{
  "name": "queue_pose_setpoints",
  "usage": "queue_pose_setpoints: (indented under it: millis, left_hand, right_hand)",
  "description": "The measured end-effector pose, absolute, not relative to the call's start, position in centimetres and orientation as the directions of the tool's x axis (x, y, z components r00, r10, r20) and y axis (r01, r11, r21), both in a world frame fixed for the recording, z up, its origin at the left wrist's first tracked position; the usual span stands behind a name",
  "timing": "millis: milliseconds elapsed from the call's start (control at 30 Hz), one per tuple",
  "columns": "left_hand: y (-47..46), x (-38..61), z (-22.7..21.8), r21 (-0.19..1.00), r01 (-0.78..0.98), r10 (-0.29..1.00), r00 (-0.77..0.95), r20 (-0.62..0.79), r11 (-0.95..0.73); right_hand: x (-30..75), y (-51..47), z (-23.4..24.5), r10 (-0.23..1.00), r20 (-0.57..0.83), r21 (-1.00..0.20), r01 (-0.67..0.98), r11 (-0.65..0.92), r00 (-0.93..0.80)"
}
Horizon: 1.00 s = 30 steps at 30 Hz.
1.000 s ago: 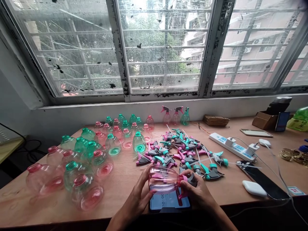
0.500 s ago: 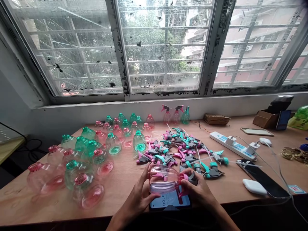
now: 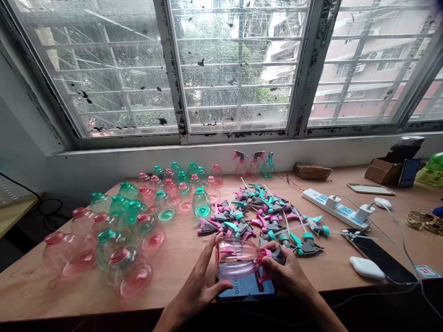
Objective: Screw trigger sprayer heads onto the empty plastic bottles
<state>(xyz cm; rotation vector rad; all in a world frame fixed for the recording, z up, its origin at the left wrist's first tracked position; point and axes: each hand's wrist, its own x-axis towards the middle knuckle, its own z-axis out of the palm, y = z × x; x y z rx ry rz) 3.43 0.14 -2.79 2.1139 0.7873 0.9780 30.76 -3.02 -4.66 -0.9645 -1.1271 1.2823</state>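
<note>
My left hand wraps round the base of a clear pink spray bottle held on its side over a phone near the table's front edge. At the bottle's neck my right hand grips the pink and grey trigger head. Just beyond my hands lies a heap of loose pink and teal trigger heads with white tubes. Several empty pink and green bottles stand to the left.
Three assembled spray bottles stand by the window sill. A white power strip, a dark tablet, a white case, cables and a cardboard box occupy the wooden table on the right.
The camera has shifted slightly. My hands have stayed on the bottle and trigger head, with only small finger movement at the neck.
</note>
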Motion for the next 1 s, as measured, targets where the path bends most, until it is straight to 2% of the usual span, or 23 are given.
queue_pose_setpoints:
  millis: [300,500,667,867,1000]
  left_hand:
    - [0.6,3.4,-2.7,0.743,0.225,0.694,0.592,0.41,-0.63]
    - [0.2,3.6,-2.7,0.765,0.224,0.726,0.551,0.412,-0.604]
    - [0.4,3.7,-2.9,0.715,0.222,0.686,0.562,0.461,-0.663]
    - [0.2,3.3,-2.8,0.78,0.182,0.715,0.561,0.418,-0.599]
    - [0.0,3.7,-2.1,0.778,0.176,0.708,0.567,0.421,-0.603]
  right_hand:
    - [31.2,-2.8,-5.3,0.991,0.13,-0.968,-0.221,0.117,-0.045]
    - [30.9,-3.0,-5.1,0.989,0.119,-0.962,-0.257,0.093,-0.088]
    - [30.9,-3.1,-5.3,0.992,0.095,-0.958,-0.279,0.07,-0.077]
    - [31.1,-3.0,-5.4,0.991,0.11,-0.961,-0.262,0.085,-0.081]
    - [31.1,-2.8,-5.3,0.99,0.121,-0.963,-0.249,0.098,-0.078]
